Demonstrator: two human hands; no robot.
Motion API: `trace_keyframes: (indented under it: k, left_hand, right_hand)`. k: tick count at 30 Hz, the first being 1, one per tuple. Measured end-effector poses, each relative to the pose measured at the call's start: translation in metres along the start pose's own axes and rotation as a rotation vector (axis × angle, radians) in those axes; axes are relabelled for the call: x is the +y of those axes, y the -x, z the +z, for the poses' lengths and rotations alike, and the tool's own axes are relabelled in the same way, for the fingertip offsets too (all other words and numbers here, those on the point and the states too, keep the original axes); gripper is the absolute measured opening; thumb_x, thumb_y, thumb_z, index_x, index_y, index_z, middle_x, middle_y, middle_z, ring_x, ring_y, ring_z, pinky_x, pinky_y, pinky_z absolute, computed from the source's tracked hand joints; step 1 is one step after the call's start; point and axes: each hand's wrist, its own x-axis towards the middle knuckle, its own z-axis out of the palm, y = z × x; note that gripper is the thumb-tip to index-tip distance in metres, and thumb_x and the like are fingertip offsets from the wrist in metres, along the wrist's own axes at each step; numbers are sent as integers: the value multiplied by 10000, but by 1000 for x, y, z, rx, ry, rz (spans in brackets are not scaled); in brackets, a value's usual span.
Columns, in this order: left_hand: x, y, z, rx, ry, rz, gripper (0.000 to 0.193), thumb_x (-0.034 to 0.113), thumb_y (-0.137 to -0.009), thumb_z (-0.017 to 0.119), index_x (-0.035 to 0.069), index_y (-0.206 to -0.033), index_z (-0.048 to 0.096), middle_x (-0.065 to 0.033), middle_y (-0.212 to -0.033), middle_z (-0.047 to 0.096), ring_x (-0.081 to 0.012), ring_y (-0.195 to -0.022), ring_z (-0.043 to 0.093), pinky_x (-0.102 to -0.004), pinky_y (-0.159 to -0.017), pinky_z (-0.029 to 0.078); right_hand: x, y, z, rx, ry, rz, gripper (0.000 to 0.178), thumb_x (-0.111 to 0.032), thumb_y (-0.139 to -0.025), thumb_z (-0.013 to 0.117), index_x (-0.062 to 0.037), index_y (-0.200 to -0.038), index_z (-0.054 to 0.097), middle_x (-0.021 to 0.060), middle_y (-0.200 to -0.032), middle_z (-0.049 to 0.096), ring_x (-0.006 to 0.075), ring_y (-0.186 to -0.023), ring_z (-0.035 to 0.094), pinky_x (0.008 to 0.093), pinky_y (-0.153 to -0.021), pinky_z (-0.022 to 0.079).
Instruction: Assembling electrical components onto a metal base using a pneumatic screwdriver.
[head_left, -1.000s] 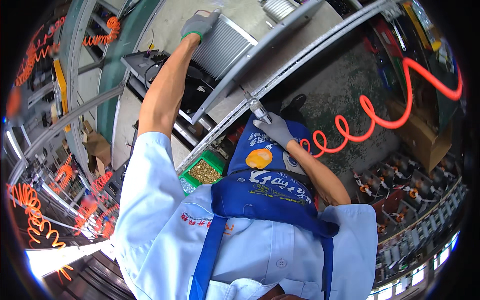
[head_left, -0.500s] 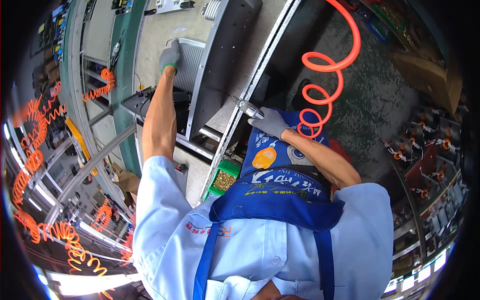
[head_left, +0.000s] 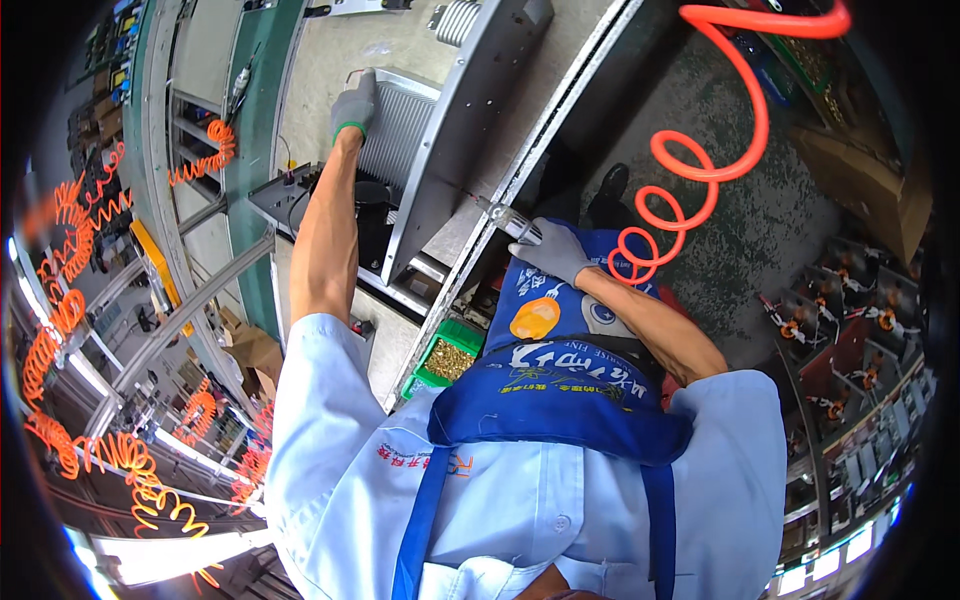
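My left hand (head_left: 354,104), in a grey glove with a green cuff, is closed on the far left edge of a ribbed silver metal panel (head_left: 392,125). Its fingertips are partly hidden. That panel adjoins a tall dark metal plate (head_left: 470,120) with small holes. In my gloved right hand (head_left: 556,250) is a silver power screwdriver (head_left: 513,222), held near the bench edge. Its thin bit points left toward the plate; whether the tip touches is too small to tell. A green bin (head_left: 448,357) of small brass-coloured screws sits below, left of my apron.
An orange coiled hose (head_left: 690,165) hangs to the right, near my right forearm. The bench's metal rail (head_left: 545,125) runs diagonally between me and the work. A cardboard box (head_left: 850,180) stands at far right; a white finned part (head_left: 458,22) lies beyond the panel.
The work, both hands and the screwdriver all sit slightly farther right in the picture, mostly as the view shifts. The coiled hose has swung right. Both grips look the same.
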Motion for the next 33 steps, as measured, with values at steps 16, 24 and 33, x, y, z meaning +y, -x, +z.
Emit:
trace_keyframes:
  k: [16,24,33]
  left_hand:
    - [-38,-19,12,-249,279,-211,871,783,-815,462,18,-1166,686,-230,-1226,647,-361,-1185,603,-424,-975,459]
    - [-16,-7,3,-200,395,-283,838,772,-823,466,61,-1210,680,-183,-1255,648,-323,-1178,612,-389,-980,463]
    - [-20,-2,2,-158,416,-184,822,775,-854,425,77,-1201,685,-152,-1206,671,-310,-1132,633,-417,-957,463]
  right_hand:
    - [-12,-4,-3,26,-41,36,397,-349,-771,782,-23,-951,644,151,-790,682,261,-726,685,362,-687,524]
    - [-4,-4,-2,76,-9,-18,324,-265,-795,792,-14,-910,621,95,-755,661,170,-670,625,324,-643,491]
    - [9,-5,2,22,-24,125,294,-250,-817,766,-6,-915,634,86,-768,665,147,-705,619,322,-665,480]
